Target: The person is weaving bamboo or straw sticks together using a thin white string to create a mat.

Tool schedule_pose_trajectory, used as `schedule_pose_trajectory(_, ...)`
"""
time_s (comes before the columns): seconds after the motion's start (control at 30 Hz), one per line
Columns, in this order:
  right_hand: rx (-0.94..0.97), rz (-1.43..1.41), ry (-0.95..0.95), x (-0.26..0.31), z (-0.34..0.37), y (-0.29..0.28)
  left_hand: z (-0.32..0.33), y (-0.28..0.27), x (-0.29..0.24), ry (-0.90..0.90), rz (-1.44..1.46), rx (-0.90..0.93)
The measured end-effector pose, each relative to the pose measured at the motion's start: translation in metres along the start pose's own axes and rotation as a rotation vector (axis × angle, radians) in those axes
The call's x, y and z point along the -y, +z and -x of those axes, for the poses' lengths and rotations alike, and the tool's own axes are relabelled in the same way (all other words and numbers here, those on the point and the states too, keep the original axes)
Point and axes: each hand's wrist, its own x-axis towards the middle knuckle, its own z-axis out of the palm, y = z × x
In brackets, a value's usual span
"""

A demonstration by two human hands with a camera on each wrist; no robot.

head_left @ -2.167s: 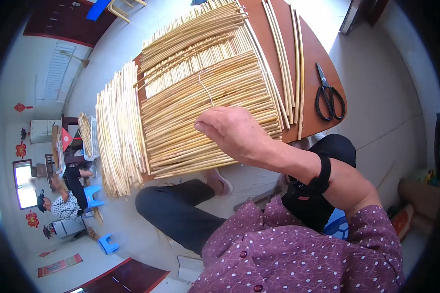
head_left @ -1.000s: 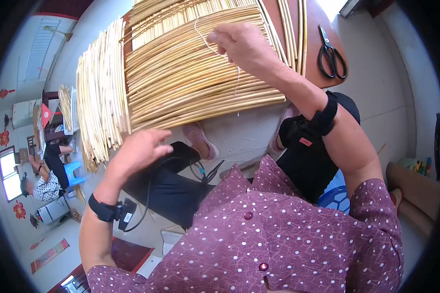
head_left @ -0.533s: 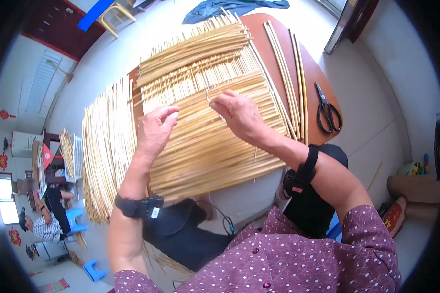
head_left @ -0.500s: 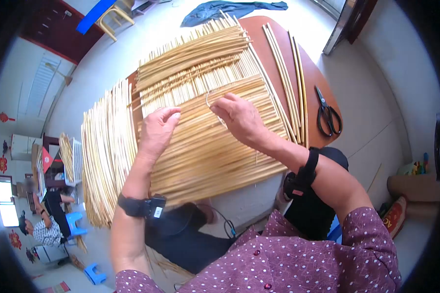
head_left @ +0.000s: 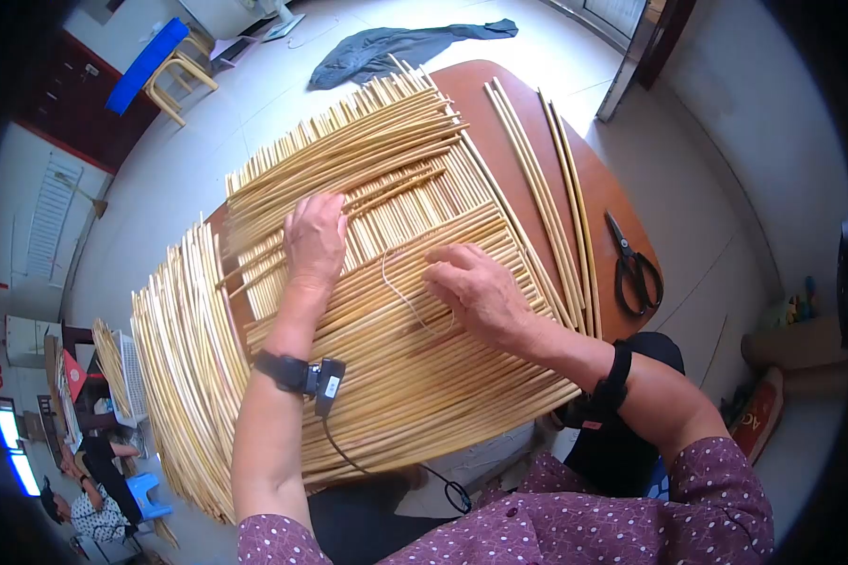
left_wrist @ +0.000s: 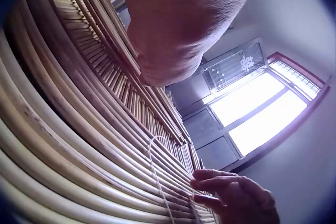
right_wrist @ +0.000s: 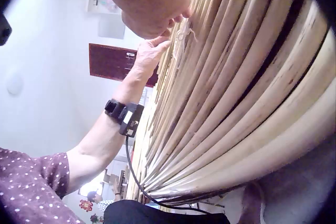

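Note:
Yellow reed stalks laid side by side form a stitched mat (head_left: 396, 377) on the brown table (head_left: 490, 89). My left hand (head_left: 316, 240) reaches beyond the mat's far edge, its bent fingers gripping a thin reed stalk (head_left: 396, 190) that lies crosswise there. Over the right part of the mat, my right hand (head_left: 481, 292) has its fingers curled by a white string (head_left: 400, 294). That string loops from the mat's far edge back under the hand; in the right wrist view, a tuft of string (right_wrist: 182, 37) shows right at the fingertips.
A bundle of loose stalks (head_left: 349, 151) lies at the far side, with a pale pile (head_left: 184, 367) on the left. Several long stalks (head_left: 534, 188) and black-handled scissors (head_left: 636, 278) lie on the right. Another person (head_left: 89, 499) sits on a blue stool (head_left: 146, 497).
The left hand came up over the mat beside the right, then moved farther out to the loose stalks. The string, stretched at the right fingertips before, now lies slack on the mat.

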Motion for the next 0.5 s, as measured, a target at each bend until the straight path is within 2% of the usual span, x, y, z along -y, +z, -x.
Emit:
schedule_pose_trajectory(0.1,-0.003,-0.032,-0.008,0.004,-0.001,-0.002,-0.002,0.003,-0.001,-0.06,0.011,0.1)
schedule_pose_trajectory(0.17,-0.011,-0.015,-0.012,0.009,-0.003,-0.004,-0.004,0.011,0.003,-0.04,0.005,0.097)
schedule_pose_trajectory(0.23,0.01,-0.034,0.008,0.013,-0.004,-0.007,-0.007,0.016,0.007,0.045,-0.052,0.048)
schedule_pose_trajectory(0.27,-0.019,-0.036,-0.009,0.014,-0.004,-0.007,-0.009,0.018,0.01,0.13,-0.042,-0.051)
schedule_pose_trajectory(0.33,-0.039,-0.05,0.028,0.017,-0.006,-0.011,-0.01,0.02,0.016,0.141,-0.059,-0.071)
schedule_pose_trajectory(0.4,-0.06,-0.067,0.063,0.021,-0.008,-0.015,-0.012,0.005,0.009,0.156,-0.099,-0.11)
schedule_pose_trajectory(0.47,-0.12,-0.314,0.199,0.027,-0.011,-0.02,-0.007,-0.027,-0.007,0.151,-0.083,-0.101)
schedule_pose_trajectory(0.5,-0.121,-0.317,0.198,0.03,-0.012,-0.024,-0.002,-0.047,-0.019,0.144,-0.064,-0.094)
